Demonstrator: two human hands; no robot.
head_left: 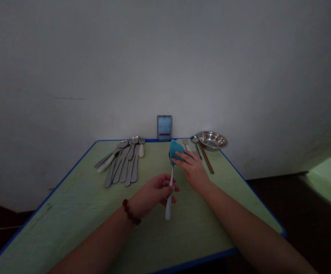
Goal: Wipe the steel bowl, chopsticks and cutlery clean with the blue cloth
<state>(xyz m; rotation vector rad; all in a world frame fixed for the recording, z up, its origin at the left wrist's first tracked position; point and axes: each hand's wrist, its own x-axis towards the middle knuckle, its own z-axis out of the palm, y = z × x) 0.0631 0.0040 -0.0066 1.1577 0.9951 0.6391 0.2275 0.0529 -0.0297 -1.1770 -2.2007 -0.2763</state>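
My left hand point(156, 192) is closed round the white handle of a utensil point(169, 198), holding it upright and tilted over the table. The utensil's head is wrapped in a teal cloth point(175, 149). My right hand point(192, 167) pinches that cloth around the head, fingers pressed on it. A bead bracelet point(129, 213) sits on my left wrist.
A pale green table point(77, 205) with a blue edge stands against a white wall. Several metal spoons, forks and knives point(122, 161) lie at its far left. A steel bowl point(212, 140), chopsticks point(207, 161) and a spoon and fork lie far right. A small blurred card point(164, 127) leans on the wall.
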